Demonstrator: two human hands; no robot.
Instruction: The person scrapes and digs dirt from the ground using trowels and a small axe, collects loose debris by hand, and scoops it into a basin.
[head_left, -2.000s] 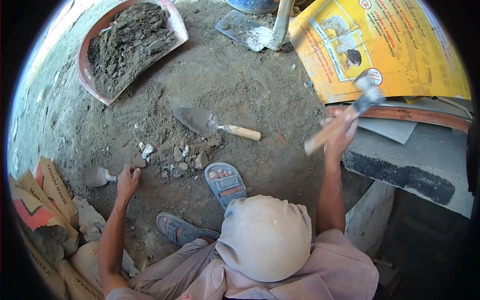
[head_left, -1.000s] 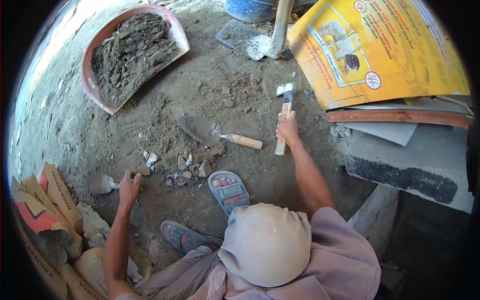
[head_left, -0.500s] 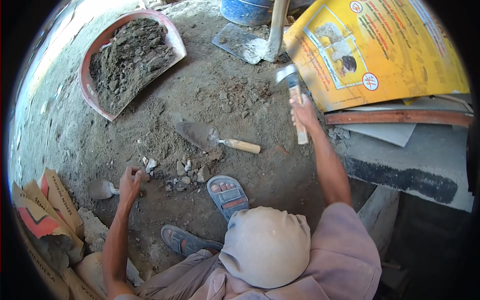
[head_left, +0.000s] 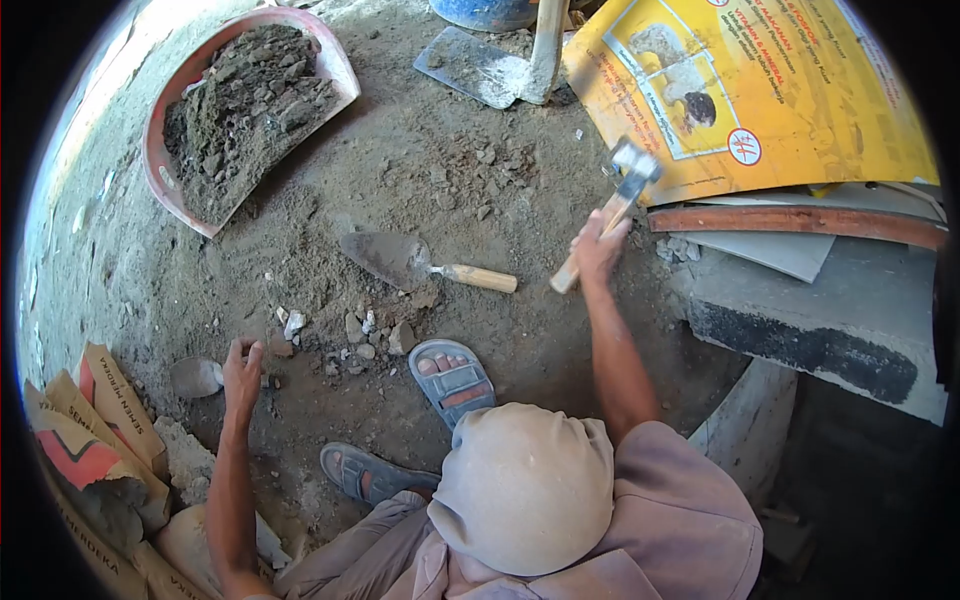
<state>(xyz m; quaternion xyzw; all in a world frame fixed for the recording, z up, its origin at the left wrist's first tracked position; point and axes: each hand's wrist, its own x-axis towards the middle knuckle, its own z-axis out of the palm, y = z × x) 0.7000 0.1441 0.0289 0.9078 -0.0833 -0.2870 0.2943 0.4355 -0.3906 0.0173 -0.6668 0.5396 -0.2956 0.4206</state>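
My right hand (head_left: 598,247) grips the wooden handle of a hammer (head_left: 636,172), its metal head raised toward the yellow printed sheet. My left hand (head_left: 242,368) is loosely curled over the handle of a small trowel (head_left: 195,378), with thumb and finger apart and nothing seen between them. Whether it touches that trowel I cannot tell. Just right of this hand lie a reddish fragment (head_left: 283,348), a whitish stone (head_left: 293,323) and a grey stone (head_left: 402,338). A larger trowel (head_left: 385,258) with a wooden handle rests on the dirt between my hands.
A pinkish scoop-shaped pan (head_left: 350,85) heaped with rubble stands at upper left. At the top are a shovel (head_left: 470,70) and a blue bucket (head_left: 485,12). The yellow sheet (head_left: 790,110) leans above a concrete ledge (head_left: 800,300) on the right. Torn cement bags (head_left: 120,410) lie at lower left.
The hammer has swung right and tilted, with its head now nearer the yellow sheet. My left hand has shifted slightly left over the small trowel. The whole view has moved a little.
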